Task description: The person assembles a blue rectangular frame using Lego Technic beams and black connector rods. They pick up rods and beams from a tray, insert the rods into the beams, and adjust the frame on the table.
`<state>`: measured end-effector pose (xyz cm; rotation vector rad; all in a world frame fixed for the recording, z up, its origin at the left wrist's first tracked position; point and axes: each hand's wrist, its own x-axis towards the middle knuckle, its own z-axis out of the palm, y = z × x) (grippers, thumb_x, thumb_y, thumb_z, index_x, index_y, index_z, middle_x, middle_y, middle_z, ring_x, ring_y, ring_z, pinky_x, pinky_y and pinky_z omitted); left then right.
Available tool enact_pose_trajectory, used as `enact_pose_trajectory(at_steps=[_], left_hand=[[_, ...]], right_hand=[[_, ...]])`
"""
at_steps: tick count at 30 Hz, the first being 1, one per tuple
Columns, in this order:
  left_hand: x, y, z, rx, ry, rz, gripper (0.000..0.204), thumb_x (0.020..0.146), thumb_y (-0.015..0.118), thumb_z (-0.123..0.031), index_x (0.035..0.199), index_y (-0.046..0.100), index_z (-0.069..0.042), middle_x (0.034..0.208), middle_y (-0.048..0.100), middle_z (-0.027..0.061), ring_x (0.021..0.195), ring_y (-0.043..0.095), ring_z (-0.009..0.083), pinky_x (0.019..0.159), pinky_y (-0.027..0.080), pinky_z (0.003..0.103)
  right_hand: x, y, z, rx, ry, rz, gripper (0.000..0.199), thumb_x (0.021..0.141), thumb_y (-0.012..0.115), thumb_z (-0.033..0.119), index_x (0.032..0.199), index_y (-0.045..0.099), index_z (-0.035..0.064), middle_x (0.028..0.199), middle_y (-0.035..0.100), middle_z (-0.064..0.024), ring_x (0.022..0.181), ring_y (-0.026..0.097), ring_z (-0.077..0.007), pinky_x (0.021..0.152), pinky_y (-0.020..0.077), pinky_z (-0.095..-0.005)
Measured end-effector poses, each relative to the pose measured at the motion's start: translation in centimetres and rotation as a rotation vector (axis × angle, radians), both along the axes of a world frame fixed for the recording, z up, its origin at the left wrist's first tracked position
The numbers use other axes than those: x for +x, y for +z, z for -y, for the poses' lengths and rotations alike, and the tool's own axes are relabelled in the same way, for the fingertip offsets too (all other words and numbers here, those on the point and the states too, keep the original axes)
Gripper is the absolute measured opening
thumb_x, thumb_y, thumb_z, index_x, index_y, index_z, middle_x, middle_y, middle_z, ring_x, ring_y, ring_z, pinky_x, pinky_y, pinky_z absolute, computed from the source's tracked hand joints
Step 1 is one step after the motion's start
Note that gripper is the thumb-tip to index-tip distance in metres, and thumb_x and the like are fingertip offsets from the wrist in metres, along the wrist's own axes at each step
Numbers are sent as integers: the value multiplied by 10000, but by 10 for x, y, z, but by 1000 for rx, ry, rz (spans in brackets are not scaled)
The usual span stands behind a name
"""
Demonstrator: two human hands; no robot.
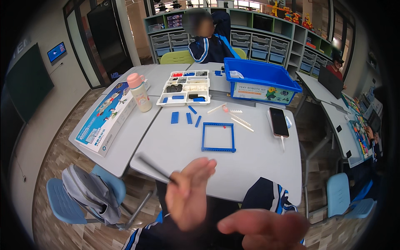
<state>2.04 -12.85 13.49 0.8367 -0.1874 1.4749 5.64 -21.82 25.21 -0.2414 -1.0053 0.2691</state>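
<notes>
My left hand [189, 198] is raised in front of the table's near edge, its fingers pointing up. A thin dark stick [155, 167], blurred, juts out to the left from between its fingers; its exact kind does not show. Low at the right, close to the camera, my right hand [266, 229] is smeared, and its fingers cannot be made out clearly. Neither hand touches the table. Beyond them a square frame of blue building beams [218, 124] lies flat, with a small red piece [224, 127] at its far side.
Loose blue bricks [175, 117] and white toothed strips [241, 123] lie around the frame. Behind stand a sorting tray [160, 100] and a blue bin [266, 71]. A phone [279, 123], bottle [141, 93] and box [104, 118] flank them. A person [210, 46] sits opposite.
</notes>
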Motion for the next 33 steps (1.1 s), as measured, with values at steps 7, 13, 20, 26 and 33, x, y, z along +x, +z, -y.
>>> enact_pose_trajectory(at_steps=[7,13,20,26,33], left_hand=[[-6,68,62,218,-582,524,309,1064,503,-397,925,460,-125,1617,307,267,1501,297,459,1249,190,596],[8,64,61,270,-653,513,293,1064,507,-396,959,494,-123,1613,327,249,1497,314,431,1245,210,569],[11,53,64,348,-697,447,283,1063,512,-395,999,534,-120,1609,351,229,1493,334,398,1241,233,538],[10,31,45,519,-754,291,282,1062,516,-394,1033,568,-118,1604,371,211,1490,351,370,1237,252,511],[22,33,7,248,-73,-507,321,1114,434,-319,1020,517,-24,1088,689,224,1054,645,326,1013,454,431]], right_hand=[[18,-9,2,-19,67,102,128,1017,563,180,1076,588,69,1142,627,-306,955,698,-302,801,561,-402],[38,-11,7,-17,85,144,135,984,616,178,1048,617,59,1065,645,-248,881,693,-268,744,551,-372],[63,-14,16,32,106,227,147,946,678,175,1016,651,48,976,666,-181,794,686,-229,677,539,-338],[109,-13,1,184,11,418,162,913,732,173,989,680,39,899,684,-123,720,681,-196,619,529,-308],[156,-1,-44,-121,-210,690,188,816,806,135,951,728,29,809,720,-51,645,685,-128,548,469,-269]])
